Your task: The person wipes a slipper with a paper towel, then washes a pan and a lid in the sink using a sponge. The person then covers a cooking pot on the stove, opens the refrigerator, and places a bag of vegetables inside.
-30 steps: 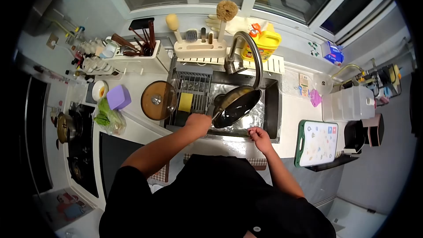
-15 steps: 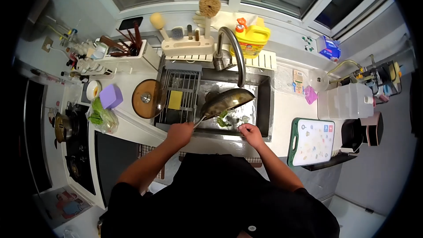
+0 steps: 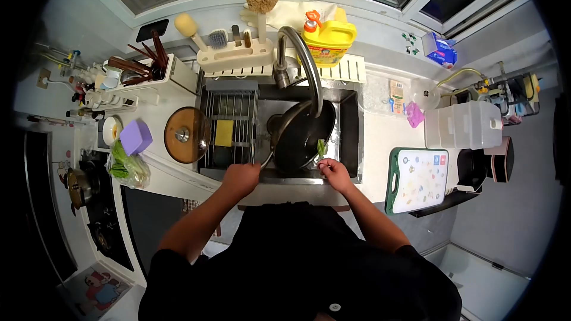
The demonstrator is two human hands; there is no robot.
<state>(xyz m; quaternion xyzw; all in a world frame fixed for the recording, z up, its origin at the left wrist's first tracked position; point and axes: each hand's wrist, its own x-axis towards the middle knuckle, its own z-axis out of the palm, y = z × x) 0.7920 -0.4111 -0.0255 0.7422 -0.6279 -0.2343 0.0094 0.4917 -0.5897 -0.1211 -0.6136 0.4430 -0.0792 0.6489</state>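
We hold the wok [image 3: 303, 137] by its handle in our closed left hand [image 3: 239, 178], inside the sink [image 3: 351, 137] under the faucet [image 3: 303, 65]. Our right hand [image 3: 334, 173] pinches a green leaf [image 3: 322, 148] at the rim. We should keep the wok steady and low, and pick the scraps carefully.

The person wears a plain black short-sleeved top that fills the lower middle of the head view. Its sleeves end above the elbows, leaving both forearms bare. A small round pale mark sits low on the garment. The left hand [image 3: 239, 178] and right hand [image 3: 336, 175] are bare, ungloved.
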